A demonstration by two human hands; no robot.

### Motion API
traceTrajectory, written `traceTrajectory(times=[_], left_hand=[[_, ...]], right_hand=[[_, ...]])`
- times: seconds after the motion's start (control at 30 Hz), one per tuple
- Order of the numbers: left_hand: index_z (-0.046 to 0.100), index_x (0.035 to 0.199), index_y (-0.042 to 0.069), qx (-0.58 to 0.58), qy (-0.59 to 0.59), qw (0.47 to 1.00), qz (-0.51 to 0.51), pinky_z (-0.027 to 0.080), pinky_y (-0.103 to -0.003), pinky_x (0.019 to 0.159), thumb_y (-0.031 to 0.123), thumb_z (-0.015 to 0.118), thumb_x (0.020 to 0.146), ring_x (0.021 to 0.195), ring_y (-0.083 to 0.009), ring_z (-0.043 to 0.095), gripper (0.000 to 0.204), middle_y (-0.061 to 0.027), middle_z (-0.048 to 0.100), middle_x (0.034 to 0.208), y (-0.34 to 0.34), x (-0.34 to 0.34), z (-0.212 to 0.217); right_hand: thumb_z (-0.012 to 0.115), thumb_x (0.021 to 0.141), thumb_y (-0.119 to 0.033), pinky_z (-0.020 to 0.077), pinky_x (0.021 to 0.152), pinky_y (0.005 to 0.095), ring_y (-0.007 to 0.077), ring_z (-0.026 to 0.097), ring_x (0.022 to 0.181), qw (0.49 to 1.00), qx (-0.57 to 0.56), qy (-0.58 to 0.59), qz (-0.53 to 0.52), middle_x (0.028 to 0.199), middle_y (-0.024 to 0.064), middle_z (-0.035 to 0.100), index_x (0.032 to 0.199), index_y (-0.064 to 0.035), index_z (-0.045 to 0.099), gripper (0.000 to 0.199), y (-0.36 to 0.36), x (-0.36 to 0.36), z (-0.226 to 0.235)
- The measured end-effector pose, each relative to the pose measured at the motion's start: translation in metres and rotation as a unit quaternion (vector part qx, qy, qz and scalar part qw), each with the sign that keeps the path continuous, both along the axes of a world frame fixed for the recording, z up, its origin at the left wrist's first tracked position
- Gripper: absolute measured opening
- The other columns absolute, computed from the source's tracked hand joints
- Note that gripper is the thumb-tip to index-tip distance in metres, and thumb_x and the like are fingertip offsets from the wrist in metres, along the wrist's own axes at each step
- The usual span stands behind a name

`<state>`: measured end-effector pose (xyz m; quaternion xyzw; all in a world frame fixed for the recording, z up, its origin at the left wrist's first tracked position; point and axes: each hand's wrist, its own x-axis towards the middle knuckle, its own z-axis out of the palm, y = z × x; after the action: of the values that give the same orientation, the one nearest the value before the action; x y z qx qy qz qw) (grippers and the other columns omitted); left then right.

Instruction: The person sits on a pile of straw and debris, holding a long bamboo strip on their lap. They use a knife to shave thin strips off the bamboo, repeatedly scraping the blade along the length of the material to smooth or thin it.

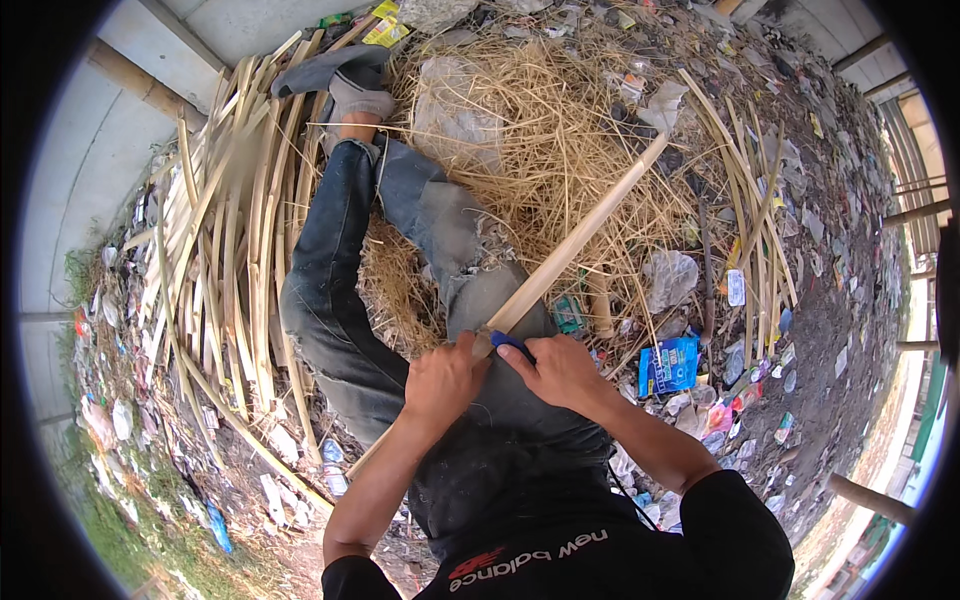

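A long pale bamboo strip (585, 235) slants from the upper right down across my thighs, and its other end comes out below my left wrist. My left hand (445, 380) is closed around the strip over my lap. Close beside it, my right hand (563, 370) is closed at the strip with a small blue object (512, 345) at its thumb and fingers. Whether that blue object is a tool handle or a wrap I cannot tell; no blade shows clearly.
Many split bamboo strips (255, 250) lie piled left of my legs (335, 260). Straw-like shavings (560, 110) heap up ahead. More strips (755, 220) lie to the right, near a blue packet (668, 367) and scattered litter. A grey wall (80, 170) stands at the left.
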<state>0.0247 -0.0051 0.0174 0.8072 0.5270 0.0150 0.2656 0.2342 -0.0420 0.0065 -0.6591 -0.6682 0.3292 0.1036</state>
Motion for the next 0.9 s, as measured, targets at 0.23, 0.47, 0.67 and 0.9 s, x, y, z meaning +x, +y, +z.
traceTrajectory(times=[0.23,0.47,0.67,0.9], left_hand=[[0.06,0.117,0.007,0.021,-0.011,1.0,0.005,0.058,-0.052,0.063,0.03,0.077,0.09,0.07,-0.0416,0.072,0.039,-0.0203,0.072,0.077,-0.007,-0.011,0.008],[0.061,0.115,0.008,0.008,0.008,1.0,-0.005,0.058,-0.049,0.058,0.03,0.077,0.091,0.065,-0.0393,0.072,0.036,-0.0175,0.073,0.076,-0.035,-0.054,0.033],[0.06,0.109,0.009,-0.027,0.048,0.998,0.0,0.057,-0.048,0.054,0.029,0.077,0.091,0.059,-0.0369,0.071,0.032,-0.0146,0.072,0.071,-0.084,-0.137,0.068],[0.061,0.102,0.008,-0.061,0.086,0.994,0.027,0.052,-0.049,0.047,0.02,0.076,0.086,0.051,-0.0383,0.067,0.026,-0.0149,0.067,0.064,-0.143,-0.235,0.042]], right_hand=[[0.054,0.104,-0.057,0.0547,0.064,0.0555,0.047,0.068,0.068,1.0,-0.001,0.02,0.001,0.067,0.0246,0.067,0.072,-0.001,0.071,0.066,0.002,-0.004,-0.004],[0.052,0.104,-0.059,0.0555,0.07,0.0572,0.0496,0.068,0.074,0.999,-0.024,0.018,-0.012,0.071,0.0259,0.068,0.074,-0.0006,0.07,0.068,0.001,-0.001,-0.003],[0.049,0.107,-0.059,0.0467,0.063,0.0555,0.0469,0.063,0.063,0.972,0.005,0.001,-0.233,0.062,0.0274,0.059,0.069,0.0067,0.063,0.077,0.042,0.099,-0.047],[0.047,0.104,-0.065,0.045,0.066,0.0559,0.0467,0.062,0.064,0.901,0.141,-0.151,-0.382,0.063,0.0298,0.058,0.071,0.009,0.067,0.084,0.047,0.305,-0.07]])
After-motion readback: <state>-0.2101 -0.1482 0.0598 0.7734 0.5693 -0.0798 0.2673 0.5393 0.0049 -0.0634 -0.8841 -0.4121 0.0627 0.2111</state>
